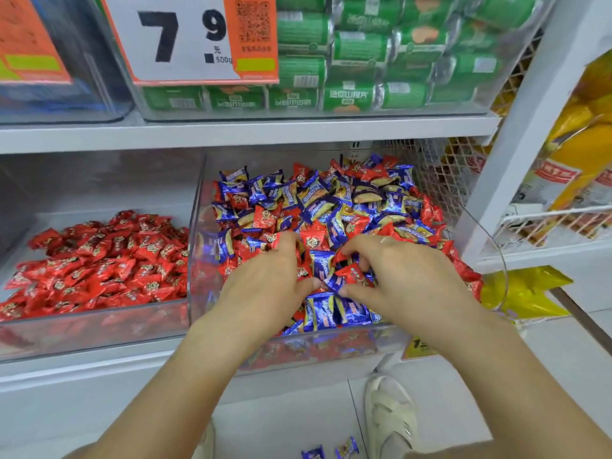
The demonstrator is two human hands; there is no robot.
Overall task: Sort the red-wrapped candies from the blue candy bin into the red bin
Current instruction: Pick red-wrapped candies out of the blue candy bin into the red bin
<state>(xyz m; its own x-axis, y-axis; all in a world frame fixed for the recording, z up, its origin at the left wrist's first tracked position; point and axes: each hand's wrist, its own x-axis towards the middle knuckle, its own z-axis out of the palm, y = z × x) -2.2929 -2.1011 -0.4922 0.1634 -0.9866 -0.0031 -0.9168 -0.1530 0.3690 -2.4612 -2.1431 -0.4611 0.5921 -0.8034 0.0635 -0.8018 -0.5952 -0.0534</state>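
Head view: left hand (265,286) spread on the pile; right hand (397,276) pinches a red candy (352,274) — lift clear, leave the blues beneath.

1. Blue candy bin (195,260): clear plastic, heaped w/ mixed blue & red wrapped candies.
2. Red-wrapped candies (265,218): scattered thru that heap.
3. Red bin (99,329): clear, just left, touching; only red candies, lower pile.

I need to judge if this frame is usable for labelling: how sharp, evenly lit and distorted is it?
Head view: lighting is soft and even, without hard shadows; the candies around the left hand and right hand read clearly; the upper-left orange sign is blurred; the clear bin front shows hazy reflections; wide-angle distortion tilts the shelf post.
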